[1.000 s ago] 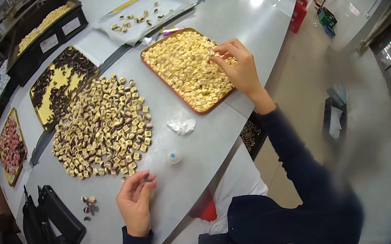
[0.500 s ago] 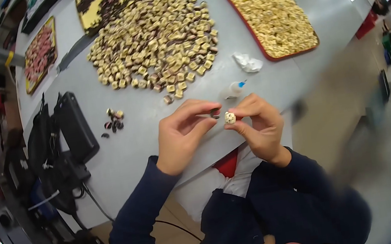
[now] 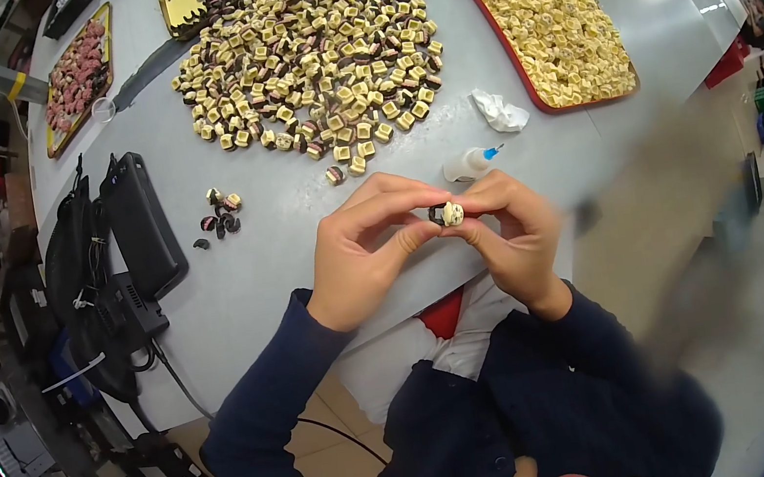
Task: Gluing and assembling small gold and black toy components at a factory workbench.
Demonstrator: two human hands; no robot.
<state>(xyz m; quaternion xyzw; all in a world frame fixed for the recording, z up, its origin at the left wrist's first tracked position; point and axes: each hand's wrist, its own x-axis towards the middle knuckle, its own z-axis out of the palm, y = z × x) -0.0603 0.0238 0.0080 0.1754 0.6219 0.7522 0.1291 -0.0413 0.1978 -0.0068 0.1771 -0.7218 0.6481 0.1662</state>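
Between my fingertips, in front of me at the table edge, two small pieces meet. My left hand (image 3: 352,255) pinches a dark curved piece (image 3: 437,214) between thumb and forefinger. In the same kind of pinch, my right hand (image 3: 519,240) holds a small cream piece (image 3: 455,215) with dark specks against the dark one. Just beyond my hands stands a small clear bottle (image 3: 463,166) with a blue needle tip. A big heap of cream-and-dark small pieces (image 3: 306,62) lies farther out, and a few loose dark pieces (image 3: 223,223) lie left of my left hand.
A red-rimmed tray (image 3: 498,41) full of cream pieces lies at the far right, near a crumpled white tissue (image 3: 500,110). Behind the heap is a yellow tray (image 3: 180,10) with dark pieces. At left are a tray of pink pieces (image 3: 77,82) and a black device (image 3: 143,225) with cables.
The cream piece and the dark piece were slightly apart and now touch. My hands have come closer together. The whole view has shifted a little.
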